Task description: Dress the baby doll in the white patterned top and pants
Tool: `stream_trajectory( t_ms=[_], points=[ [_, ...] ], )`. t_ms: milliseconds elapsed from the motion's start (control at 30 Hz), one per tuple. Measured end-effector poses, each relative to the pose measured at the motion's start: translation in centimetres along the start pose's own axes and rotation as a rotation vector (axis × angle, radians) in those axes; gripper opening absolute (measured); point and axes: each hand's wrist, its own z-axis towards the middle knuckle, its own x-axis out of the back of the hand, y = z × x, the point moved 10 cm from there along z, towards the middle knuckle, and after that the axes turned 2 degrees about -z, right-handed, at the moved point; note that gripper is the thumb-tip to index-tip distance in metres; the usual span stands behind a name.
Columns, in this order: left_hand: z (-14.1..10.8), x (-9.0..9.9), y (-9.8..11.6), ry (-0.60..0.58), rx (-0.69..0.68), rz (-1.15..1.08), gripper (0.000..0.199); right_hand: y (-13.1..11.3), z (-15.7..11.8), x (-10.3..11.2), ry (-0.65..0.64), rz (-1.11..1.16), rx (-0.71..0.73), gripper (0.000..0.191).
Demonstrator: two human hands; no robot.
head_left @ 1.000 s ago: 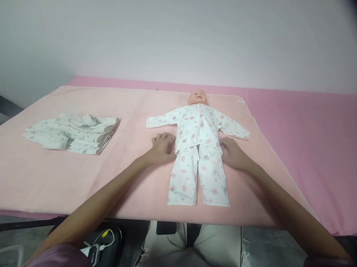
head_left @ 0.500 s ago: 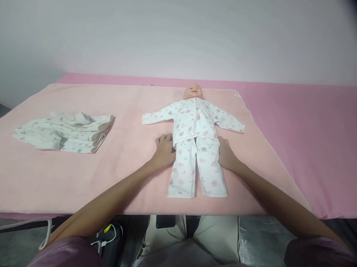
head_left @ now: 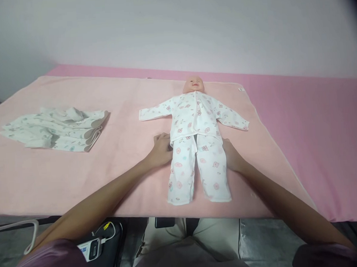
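Observation:
A baby doll (head_left: 194, 85) lies on its back, its head at the far side. It wears a white printed long-sleeved shirt (head_left: 186, 115), and white printed baby pants (head_left: 214, 171) cover its legs. At the left side of the waist, my left hand (head_left: 161, 151) is closed on the edge of the pants, its fingers bent. My right hand (head_left: 232, 156) grips the opposite side, with its fingertips hidden behind the cloth. Both sleeves lie spread outward. The doll's feet do not show.
A folded white printed cloth (head_left: 55, 130) with beige edges lies to the left. Under everything is a pale pink mat (head_left: 123, 164) on a darker pink cover (head_left: 322, 142). Below the near edge are a black case (head_left: 111, 248), a white device with a cable (head_left: 93, 249) and a phone (head_left: 164, 222).
The view has shifted slightly. Both hands stay at the sides of the pants, and the right hand sits a little farther outward, with the pants a bit wider at the hip.

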Motion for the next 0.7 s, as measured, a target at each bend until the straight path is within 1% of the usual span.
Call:
stream_trajectory(
  t_ms=[67, 167, 233, 300, 367, 467, 500, 533, 600, 633, 700],
  points=[
    [0.0, 0.0, 0.1, -0.01, 0.0, 0.001, 0.04, 0.2, -0.1, 0.0, 0.011, 0.069, -0.049, 0.043],
    [0.0, 0.2, 0.2, -0.044, 0.0, 0.001, 0.043, 0.1, -0.3, 0.8, 0.028, -0.05, -0.065, 0.045],
    [0.0, 0.5, 0.3, -0.07, -0.007, -0.004, 0.046, -0.3, -0.4, 1.2, -0.022, -0.147, -0.038, 0.042],
    [-0.4, 0.8, 0.5, -0.099, -0.019, -0.016, 0.047, -0.5, -0.8, 1.5, -0.08, -0.181, -0.038, 0.04],
    [-1.2, 1.2, 0.3, -0.105, 0.014, -0.058, 0.046, -0.3, -1.6, 2.1, -0.095, -0.146, -0.107, 0.037],
    [-3.5, 1.6, -0.1, -0.095, 0.139, -0.179, 0.048, -0.1, -3.8, 2.4, -0.058, -0.065, -0.266, 0.046],
    [-4.5, 1.3, 0.0, -0.118, 0.176, -0.244, 0.047, -0.4, -4.7, 2.3, -0.043, -0.054, -0.297, 0.05],
    [-5.4, 0.7, 0.4, -0.165, 0.206, -0.321, 0.046, -0.9, -5.5, 2.0, -0.035, -0.043, -0.32, 0.052],
    [-7.1, -0.6, 1.4, -0.269, 0.266, -0.485, 0.05, -2.1, -6.9, 1.0, -0.061, 0.024, -0.369, 0.052],
    [-7.7, -0.9, 1.7, -0.295, 0.303, -0.557, 0.057, -2.6, -7.5, 0.3, -0.094, 0.099, -0.406, 0.051],
    [-8.5, -1.0, 2.1, -0.279, 0.378, -0.651, 0.068, -3.9, -8.4, -1.2, -0.183, 0.339, -0.497, 0.055]
  ],
)
